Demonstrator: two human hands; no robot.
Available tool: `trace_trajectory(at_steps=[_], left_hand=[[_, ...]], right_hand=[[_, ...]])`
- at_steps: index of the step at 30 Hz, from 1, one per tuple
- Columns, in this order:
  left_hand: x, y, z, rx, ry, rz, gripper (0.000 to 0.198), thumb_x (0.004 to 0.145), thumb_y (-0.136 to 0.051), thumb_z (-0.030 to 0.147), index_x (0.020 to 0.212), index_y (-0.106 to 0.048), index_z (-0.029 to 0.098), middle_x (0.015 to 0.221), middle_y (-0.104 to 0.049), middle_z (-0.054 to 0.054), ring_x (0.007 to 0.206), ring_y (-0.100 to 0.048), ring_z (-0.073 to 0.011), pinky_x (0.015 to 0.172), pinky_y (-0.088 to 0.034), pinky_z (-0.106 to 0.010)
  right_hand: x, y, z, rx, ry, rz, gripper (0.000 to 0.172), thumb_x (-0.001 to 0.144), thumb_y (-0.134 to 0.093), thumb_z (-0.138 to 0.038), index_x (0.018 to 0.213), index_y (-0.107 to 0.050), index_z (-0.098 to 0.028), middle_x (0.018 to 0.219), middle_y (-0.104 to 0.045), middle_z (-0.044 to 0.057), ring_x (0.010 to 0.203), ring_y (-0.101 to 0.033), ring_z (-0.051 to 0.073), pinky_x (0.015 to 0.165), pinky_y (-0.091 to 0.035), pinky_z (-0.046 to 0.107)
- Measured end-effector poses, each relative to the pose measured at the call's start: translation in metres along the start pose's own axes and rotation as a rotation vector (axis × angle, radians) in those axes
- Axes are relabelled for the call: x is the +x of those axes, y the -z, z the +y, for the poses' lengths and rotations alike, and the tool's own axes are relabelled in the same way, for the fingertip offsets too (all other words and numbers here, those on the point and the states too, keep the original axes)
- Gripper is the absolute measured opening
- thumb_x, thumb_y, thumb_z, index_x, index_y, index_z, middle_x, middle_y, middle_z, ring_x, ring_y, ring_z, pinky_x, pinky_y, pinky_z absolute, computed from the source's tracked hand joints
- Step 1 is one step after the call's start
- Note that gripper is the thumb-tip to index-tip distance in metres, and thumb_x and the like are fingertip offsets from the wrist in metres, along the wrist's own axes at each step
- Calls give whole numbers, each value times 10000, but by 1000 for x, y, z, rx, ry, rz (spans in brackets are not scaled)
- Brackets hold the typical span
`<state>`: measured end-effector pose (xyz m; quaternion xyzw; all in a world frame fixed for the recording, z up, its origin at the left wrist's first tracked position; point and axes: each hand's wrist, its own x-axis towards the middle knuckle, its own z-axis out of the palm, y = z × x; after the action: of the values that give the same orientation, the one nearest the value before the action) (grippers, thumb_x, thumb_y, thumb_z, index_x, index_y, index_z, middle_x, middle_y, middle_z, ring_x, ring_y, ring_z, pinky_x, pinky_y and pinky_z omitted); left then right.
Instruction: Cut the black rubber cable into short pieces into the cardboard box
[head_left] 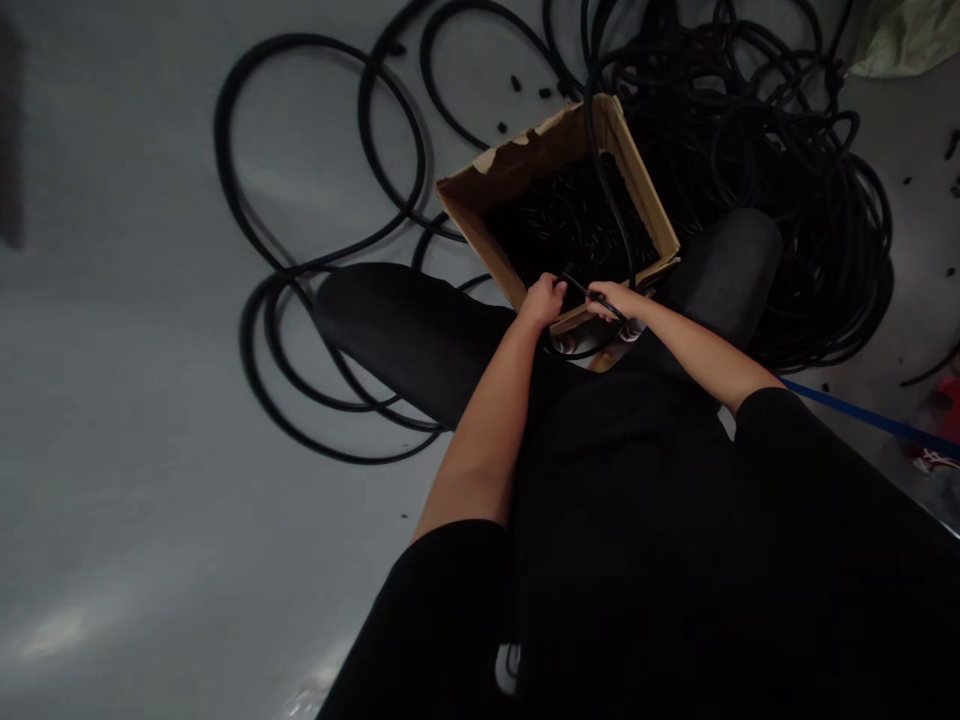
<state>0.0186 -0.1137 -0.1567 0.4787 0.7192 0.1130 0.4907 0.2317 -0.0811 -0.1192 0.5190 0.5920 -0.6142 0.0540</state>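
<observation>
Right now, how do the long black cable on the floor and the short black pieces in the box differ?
The long black cable is one continuous length, while the short black pieces are many separate bits. The cable lies in loose loops on the grey floor; the pieces sit heaped inside the cardboard box. Both are black.

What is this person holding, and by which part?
A thin black cable, gripped along its length by the left hand and right hand; whether near an end is too dark to tell.
</observation>
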Motion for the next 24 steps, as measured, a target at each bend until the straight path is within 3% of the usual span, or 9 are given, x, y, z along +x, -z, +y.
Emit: trace_trajectory(at_steps=[7, 14, 18, 24], left_hand=[[-1, 0, 2, 19, -7, -33, 261, 1201, -573, 302, 1247, -803, 188, 1145, -879, -172, 1150, -832, -334, 1143, -637, -451], [-4, 2, 3, 87, -67, -73, 247, 1189, -587, 304, 1139, -804, 194, 1140, -886, -176, 1102, -809, -332, 1109, -627, -440], [-6, 3, 5, 117, -94, -101, 289, 1198, -573, 288, 1189, -836, 168, 1163, -881, -181, 1119, -806, -329, 1112, -609, -425], [-10, 5, 14, 251, -94, -133, 356, 1255, -526, 220, 1362, -839, 90, 1405, -874, -215, 1258, -777, -297, 1131, -554, -375]], right_hand=[[-9, 3, -9, 3, -15, 29, 120, 1128, -749, -133, 1035, -713, -199, 610, -623, -90, 516, -618, 126, 569, -451, 194], [-13, 5, -9, -21, -24, 12, 221, 1139, -831, -193, 991, -669, -219, 604, -645, -87, 507, -626, 130, 572, -451, 196], [-14, 5, -8, -87, -16, 27, 228, 1161, -812, -228, 981, -672, -213, 579, -611, -87, 489, -607, 129, 592, -446, 200], [-16, 6, -6, -215, 46, 35, 198, 1224, -723, -257, 1062, -766, -150, 590, -601, -69, 537, -623, 132, 653, -430, 219]])
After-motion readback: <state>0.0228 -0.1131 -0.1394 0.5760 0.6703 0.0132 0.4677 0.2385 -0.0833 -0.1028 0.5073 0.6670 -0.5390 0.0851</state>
